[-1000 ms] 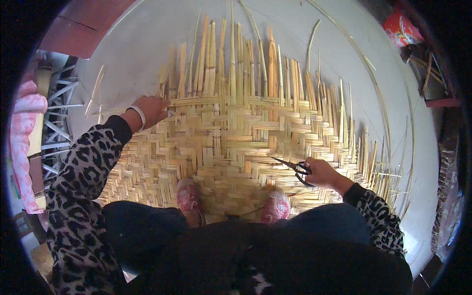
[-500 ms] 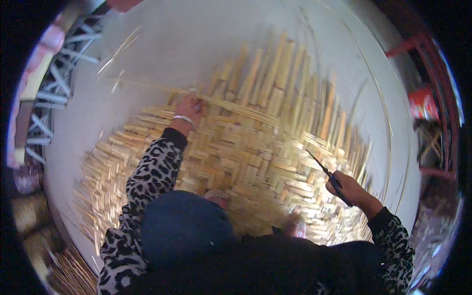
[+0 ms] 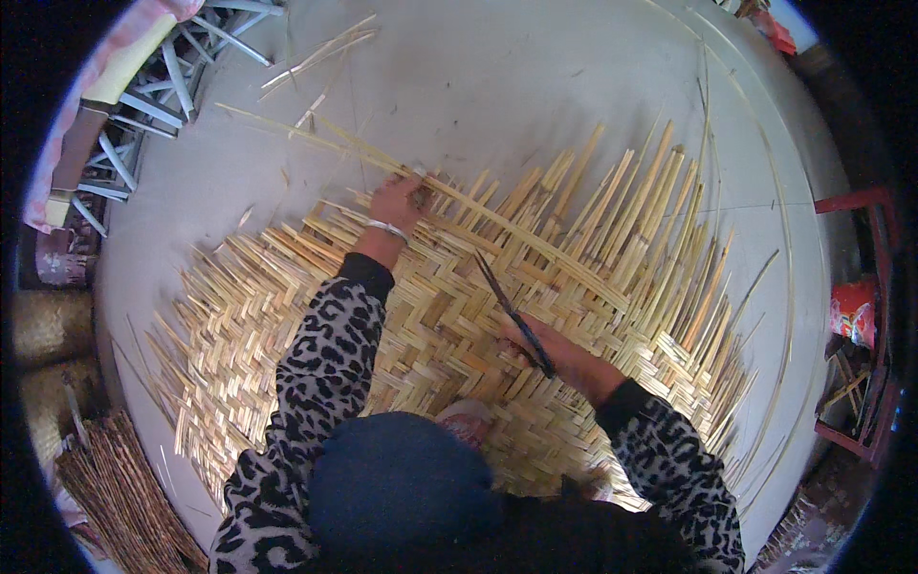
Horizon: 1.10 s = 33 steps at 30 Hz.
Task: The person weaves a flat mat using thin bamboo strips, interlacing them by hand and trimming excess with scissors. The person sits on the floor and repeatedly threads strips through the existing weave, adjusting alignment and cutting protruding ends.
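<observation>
Scissors (image 3: 517, 320) of slim dark metal, gripped by the right hand (image 3: 555, 350) at four o'clock, could nick the central, tan, herringbone-woven cane mat (image 3: 421, 316) if dipped, the left hand (image 3: 397, 205) at eleven o'clock pinching a long, flat, yellow cane strip (image 3: 524, 238).

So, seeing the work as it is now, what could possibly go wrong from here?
The scissors in the right hand point out over the woven mat, so they might snag it or, with a slip, nick the left hand. The long strip that the left hand holds could slip or crack if bent hard. A shoe rests on the mat, which might shift underfoot.
</observation>
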Each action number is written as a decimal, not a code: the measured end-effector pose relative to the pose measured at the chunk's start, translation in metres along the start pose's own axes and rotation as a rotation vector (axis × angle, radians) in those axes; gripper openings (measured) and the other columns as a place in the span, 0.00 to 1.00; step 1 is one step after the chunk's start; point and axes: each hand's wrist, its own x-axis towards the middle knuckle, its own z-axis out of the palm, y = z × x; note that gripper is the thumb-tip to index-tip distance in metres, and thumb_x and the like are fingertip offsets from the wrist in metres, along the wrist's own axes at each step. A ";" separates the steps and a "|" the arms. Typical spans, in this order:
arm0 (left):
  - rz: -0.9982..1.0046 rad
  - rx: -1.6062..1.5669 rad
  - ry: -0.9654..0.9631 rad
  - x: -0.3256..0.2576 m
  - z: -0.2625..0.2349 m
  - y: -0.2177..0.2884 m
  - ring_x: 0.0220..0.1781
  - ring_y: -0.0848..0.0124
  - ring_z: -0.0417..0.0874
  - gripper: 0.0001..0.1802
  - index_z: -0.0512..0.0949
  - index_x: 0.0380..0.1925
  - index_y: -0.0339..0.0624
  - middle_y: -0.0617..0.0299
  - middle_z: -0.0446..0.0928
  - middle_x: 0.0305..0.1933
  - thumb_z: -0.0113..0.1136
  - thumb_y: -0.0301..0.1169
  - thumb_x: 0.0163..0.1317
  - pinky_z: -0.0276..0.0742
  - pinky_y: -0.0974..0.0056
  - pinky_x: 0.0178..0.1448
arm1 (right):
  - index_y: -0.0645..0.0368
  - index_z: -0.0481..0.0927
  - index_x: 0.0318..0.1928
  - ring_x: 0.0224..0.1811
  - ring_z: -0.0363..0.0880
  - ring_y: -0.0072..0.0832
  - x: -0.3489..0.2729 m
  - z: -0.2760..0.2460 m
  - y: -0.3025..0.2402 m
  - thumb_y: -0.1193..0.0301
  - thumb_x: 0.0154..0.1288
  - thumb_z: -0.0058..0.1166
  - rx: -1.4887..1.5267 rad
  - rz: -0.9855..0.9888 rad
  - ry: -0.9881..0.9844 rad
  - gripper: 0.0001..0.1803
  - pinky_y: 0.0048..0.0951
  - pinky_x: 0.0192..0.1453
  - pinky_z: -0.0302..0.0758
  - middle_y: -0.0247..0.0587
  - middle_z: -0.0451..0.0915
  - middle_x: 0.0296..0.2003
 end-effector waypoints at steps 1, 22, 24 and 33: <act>0.177 0.344 0.045 0.004 -0.008 0.009 0.42 0.68 0.80 0.05 0.77 0.38 0.42 0.58 0.80 0.41 0.58 0.30 0.65 0.80 0.60 0.42 | 0.54 0.73 0.47 0.35 0.68 0.16 0.013 0.007 -0.002 0.43 0.70 0.48 0.029 -0.015 -0.010 0.26 0.18 0.37 0.68 0.27 0.71 0.35; -0.097 0.046 0.319 0.008 -0.027 0.042 0.31 0.61 0.84 0.06 0.73 0.39 0.40 0.55 0.79 0.34 0.56 0.28 0.63 0.78 0.58 0.28 | 0.58 0.73 0.44 0.38 0.70 0.21 0.097 0.049 -0.039 0.32 0.65 0.41 0.245 0.093 -0.071 0.38 0.24 0.36 0.72 0.33 0.74 0.37; -0.104 0.079 0.341 0.009 -0.029 0.040 0.31 0.61 0.84 0.08 0.72 0.41 0.39 0.55 0.79 0.35 0.56 0.27 0.63 0.78 0.59 0.27 | 0.57 0.74 0.44 0.38 0.70 0.21 0.096 0.051 -0.035 0.32 0.66 0.40 0.290 0.080 -0.057 0.37 0.25 0.37 0.72 0.33 0.74 0.37; 0.347 0.485 0.763 0.010 -0.001 0.036 0.27 0.65 0.83 0.14 0.72 0.45 0.37 0.55 0.79 0.34 0.59 0.29 0.60 0.75 0.63 0.22 | 0.59 0.75 0.46 0.39 0.71 0.21 0.091 0.047 -0.032 0.32 0.65 0.41 0.312 0.100 -0.002 0.39 0.24 0.40 0.73 0.33 0.74 0.39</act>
